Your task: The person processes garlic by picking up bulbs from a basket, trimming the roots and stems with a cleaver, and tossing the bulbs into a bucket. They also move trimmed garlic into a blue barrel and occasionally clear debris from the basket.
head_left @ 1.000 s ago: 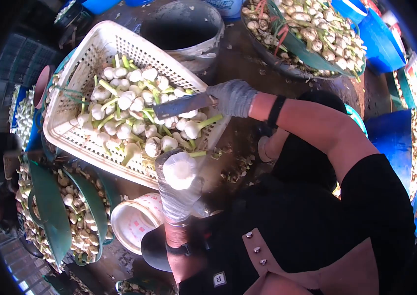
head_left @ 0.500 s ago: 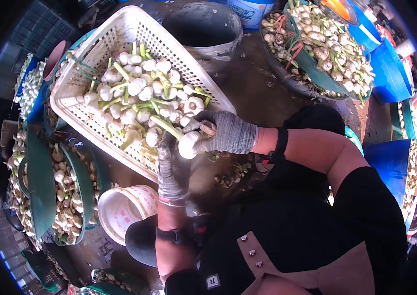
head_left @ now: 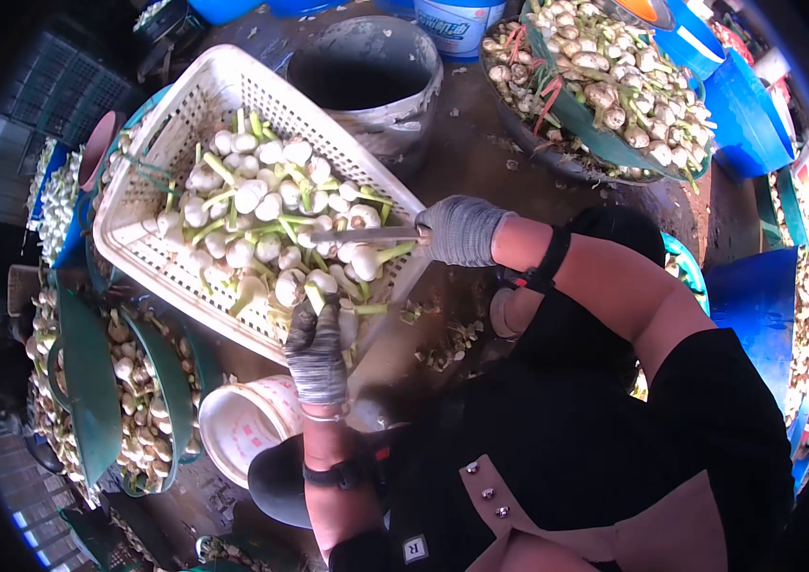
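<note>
My right hand [head_left: 466, 231], in a grey knit glove, is closed around the handle of a knife [head_left: 366, 234]. Its flat blade points left across the garlic heap. Lower down, my gloved left hand [head_left: 317, 355] has its fingers closed on a garlic bulb with a pale green stem [head_left: 316, 298], at the near side of the basket. A white perforated plastic basket [head_left: 123, 234] lies tilted before me, with many trimmed garlic bulbs [head_left: 250, 195] heaped in it. One bulb with a short stem [head_left: 366, 263] sits just under the blade.
A dark, dirty bucket [head_left: 414, 119] stands behind the basket, and a white pail [head_left: 223, 434] is by my left knee. Untrimmed garlic [head_left: 628, 105] fills a tub at upper right. Green baskets of garlic [head_left: 142, 410] stand at left. Scraps [head_left: 452, 345] litter the wet floor.
My right hand has moved up and right, away from the bulb it was holding, and the knife blade now shows over the basket. My left hand has shifted slightly down.
</note>
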`<state>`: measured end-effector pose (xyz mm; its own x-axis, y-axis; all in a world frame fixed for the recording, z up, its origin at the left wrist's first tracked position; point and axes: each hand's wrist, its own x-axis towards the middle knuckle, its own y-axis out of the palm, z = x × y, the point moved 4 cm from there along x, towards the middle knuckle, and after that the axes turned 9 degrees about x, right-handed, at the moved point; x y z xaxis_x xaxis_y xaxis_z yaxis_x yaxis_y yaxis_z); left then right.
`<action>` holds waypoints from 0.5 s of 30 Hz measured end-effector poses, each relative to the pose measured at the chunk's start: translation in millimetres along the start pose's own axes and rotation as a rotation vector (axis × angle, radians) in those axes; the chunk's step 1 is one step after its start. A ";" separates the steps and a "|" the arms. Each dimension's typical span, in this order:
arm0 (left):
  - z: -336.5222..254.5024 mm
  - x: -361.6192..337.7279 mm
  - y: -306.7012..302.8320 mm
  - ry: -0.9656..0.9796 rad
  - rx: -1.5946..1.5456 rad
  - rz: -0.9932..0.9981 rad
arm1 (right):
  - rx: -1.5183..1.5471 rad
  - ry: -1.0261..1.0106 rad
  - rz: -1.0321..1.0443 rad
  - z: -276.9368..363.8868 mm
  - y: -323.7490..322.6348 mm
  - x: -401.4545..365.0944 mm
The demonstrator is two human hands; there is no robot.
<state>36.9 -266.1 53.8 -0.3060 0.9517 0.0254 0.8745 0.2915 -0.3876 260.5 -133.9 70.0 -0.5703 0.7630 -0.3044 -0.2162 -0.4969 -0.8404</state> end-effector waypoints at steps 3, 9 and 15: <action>-7.8 31.5 6.5 -0.020 0.159 0.162 | 0.982 -0.373 -0.453 21.5 -57.2 -24.2; -105.0 135.2 51.2 -0.165 -1.065 0.274 | 0.967 -0.138 -0.684 12.3 -112.9 -31.7; -17.7 100.0 80.8 0.472 0.559 0.311 | 1.010 0.045 -0.550 -10.9 -97.2 -25.3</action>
<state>83.7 -145.7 41.3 0.2227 0.9582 0.1797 0.5372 0.0332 -0.8428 304.6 -100.4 154.5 -0.1777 0.9832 -0.0407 -0.9750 -0.1816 -0.1281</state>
